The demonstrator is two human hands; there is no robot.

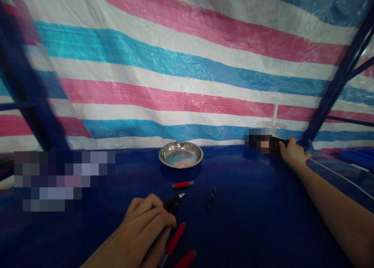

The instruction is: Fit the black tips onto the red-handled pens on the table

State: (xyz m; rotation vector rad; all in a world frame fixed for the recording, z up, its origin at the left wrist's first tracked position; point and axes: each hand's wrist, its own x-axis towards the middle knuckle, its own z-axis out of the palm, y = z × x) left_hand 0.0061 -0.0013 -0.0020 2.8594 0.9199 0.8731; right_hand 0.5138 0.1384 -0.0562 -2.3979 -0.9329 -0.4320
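Observation:
My left hand [147, 223] rests low on the blue table, fingers closed around a dark pen-like tool [175, 200] whose metal tip points up and right. Two red-handled tools lie just below it: one [174, 240] by my fingers, another [185, 259] at the bottom edge. My right hand [292, 153] is stretched out to the far right and touches a dark device [276, 144] at the back of the table; the grip cannot be made out. A short red piece [182, 184] lies in the middle, with several small dark bits [210, 198] to its right.
A shiny steel bowl [180, 154] stands at the back centre. A white stand [275, 118] rises behind the dark device. A white cable [339, 175] runs along the right. Blue frame posts [336, 84] flank a striped tarp [187, 65]. A blurred patch covers the left.

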